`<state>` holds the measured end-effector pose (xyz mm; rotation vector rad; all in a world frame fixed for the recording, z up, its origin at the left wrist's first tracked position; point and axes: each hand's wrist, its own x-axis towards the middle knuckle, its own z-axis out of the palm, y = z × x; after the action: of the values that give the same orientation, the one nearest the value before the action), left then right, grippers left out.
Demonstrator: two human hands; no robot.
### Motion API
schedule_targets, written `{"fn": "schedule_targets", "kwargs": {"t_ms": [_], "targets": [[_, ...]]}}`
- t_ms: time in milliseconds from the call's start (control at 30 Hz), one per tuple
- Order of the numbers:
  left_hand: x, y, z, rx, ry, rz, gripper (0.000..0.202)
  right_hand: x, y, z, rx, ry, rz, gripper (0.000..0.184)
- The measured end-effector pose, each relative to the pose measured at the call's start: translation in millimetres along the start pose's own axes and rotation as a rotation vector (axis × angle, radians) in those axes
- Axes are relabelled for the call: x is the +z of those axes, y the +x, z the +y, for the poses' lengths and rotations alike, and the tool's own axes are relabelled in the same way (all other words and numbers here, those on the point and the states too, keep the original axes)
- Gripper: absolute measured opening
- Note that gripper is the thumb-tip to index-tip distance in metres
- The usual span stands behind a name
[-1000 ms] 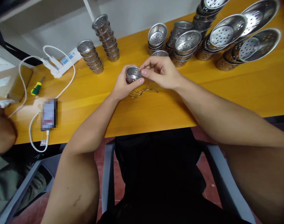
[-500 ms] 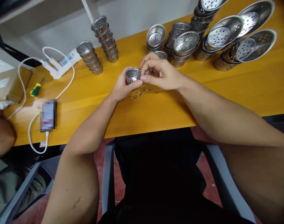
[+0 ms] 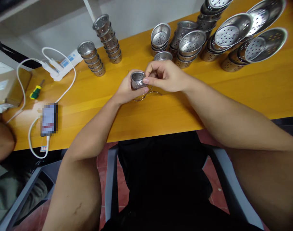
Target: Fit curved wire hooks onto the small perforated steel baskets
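Note:
My left hand (image 3: 127,89) is wrapped around a small perforated metal cup (image 3: 137,79), its thumb along the near side. The cup's mouth faces up and is tilted a little toward me. My right hand (image 3: 166,75) is closed in a pinch at the cup's right rim, with the thumb on the edge; the fingertips behind it are partly hidden. Beneath the hands, a bent wire rack (image 3: 156,92) shows in part on the table. Just behind my right hand stands another perforated cup (image 3: 163,55).
Stacks of perforated cups (image 3: 91,57) (image 3: 109,38) stand at the back left, with more stacks (image 3: 191,48) and wider perforated bowls (image 3: 266,48) at the right. A power strip (image 3: 67,65), a screwdriver (image 3: 36,91), a phone (image 3: 49,119) and a cardboard box (image 3: 10,88) lie left. Another person's arm (image 3: 2,136) is at the left edge.
The cup has tilted slightly and sits a little lower in my left hand. My right thumb has shifted slightly left onto its rim. The view has moved slightly.

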<state>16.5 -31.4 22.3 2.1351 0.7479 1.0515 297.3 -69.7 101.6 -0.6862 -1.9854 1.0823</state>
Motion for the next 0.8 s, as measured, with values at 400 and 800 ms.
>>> {"fn": "schedule_targets", "kwargs": {"t_ms": [400, 800], "targets": [[-2.2, -0.9, -2.3, 0.025, 0.031, -0.009, 0.112, 3.7, 3.5, 3.4, 0.031, 0.048, 0.005, 0.088], [-3.8, -3.8, -4.6, 0.062, 0.039, -0.023, 0.106, 3.9, 2.3, -0.7, 0.020, 0.023, -0.008, 0.085]]}}
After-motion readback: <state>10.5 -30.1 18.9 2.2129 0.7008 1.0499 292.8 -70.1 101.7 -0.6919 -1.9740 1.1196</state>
